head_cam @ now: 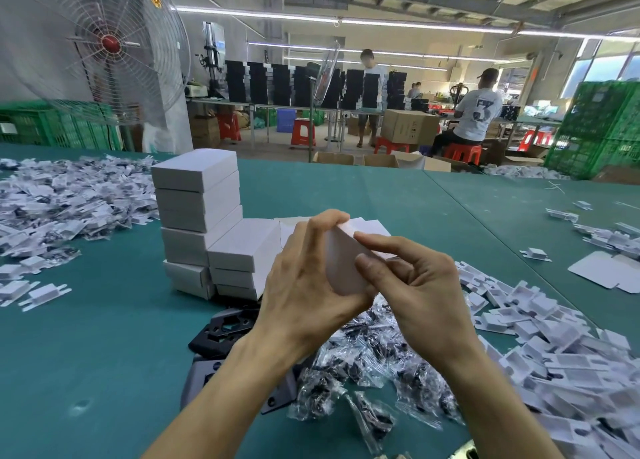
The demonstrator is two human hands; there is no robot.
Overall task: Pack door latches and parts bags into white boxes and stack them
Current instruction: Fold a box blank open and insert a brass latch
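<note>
Both forearms are cut off by the bottom edge. At 6 o'clock of the hands a heap of clear parts bags (pixel 381 365) is spread on the green table (pixel 86 354). Their dark contents cannot be made out through the crinkled film. At 8 o'clock black door latches (pixel 225 330) are partly hidden behind the left wrist, and a grey plate (pixel 204 375) below them is half covered by the left forearm.

At the middle of the view a white box (pixel 346 261) is held in the air above the bags. It is gripped by the left hand (pixel 304 285), whose fingers are curled over its top edge. Its right end is pinched between the forefinger and thumb of the right hand (pixel 415 292). Most of the box is hidden by the fingers, so it cannot be told whether it is filled.

At 4 o'clock a drift of white card inserts (pixel 554 354) runs off the right edge. At 10 o'clock a stack of white boxes (pixel 197 202) is set in two touching columns, and the lower column's right side is hidden by the left hand. At 9 o'clock a second pile of inserts (pixel 62 202) is cut by the left edge.

Farther off, a wire-guarded fan (pixel 110 44) is seen at 11 o'clock, cropped at the top. Blurred black stacks (pixel 277 84) are seen at 12 o'clock and a seated person (pixel 476 112), back turned, at 1 o'clock.
</note>
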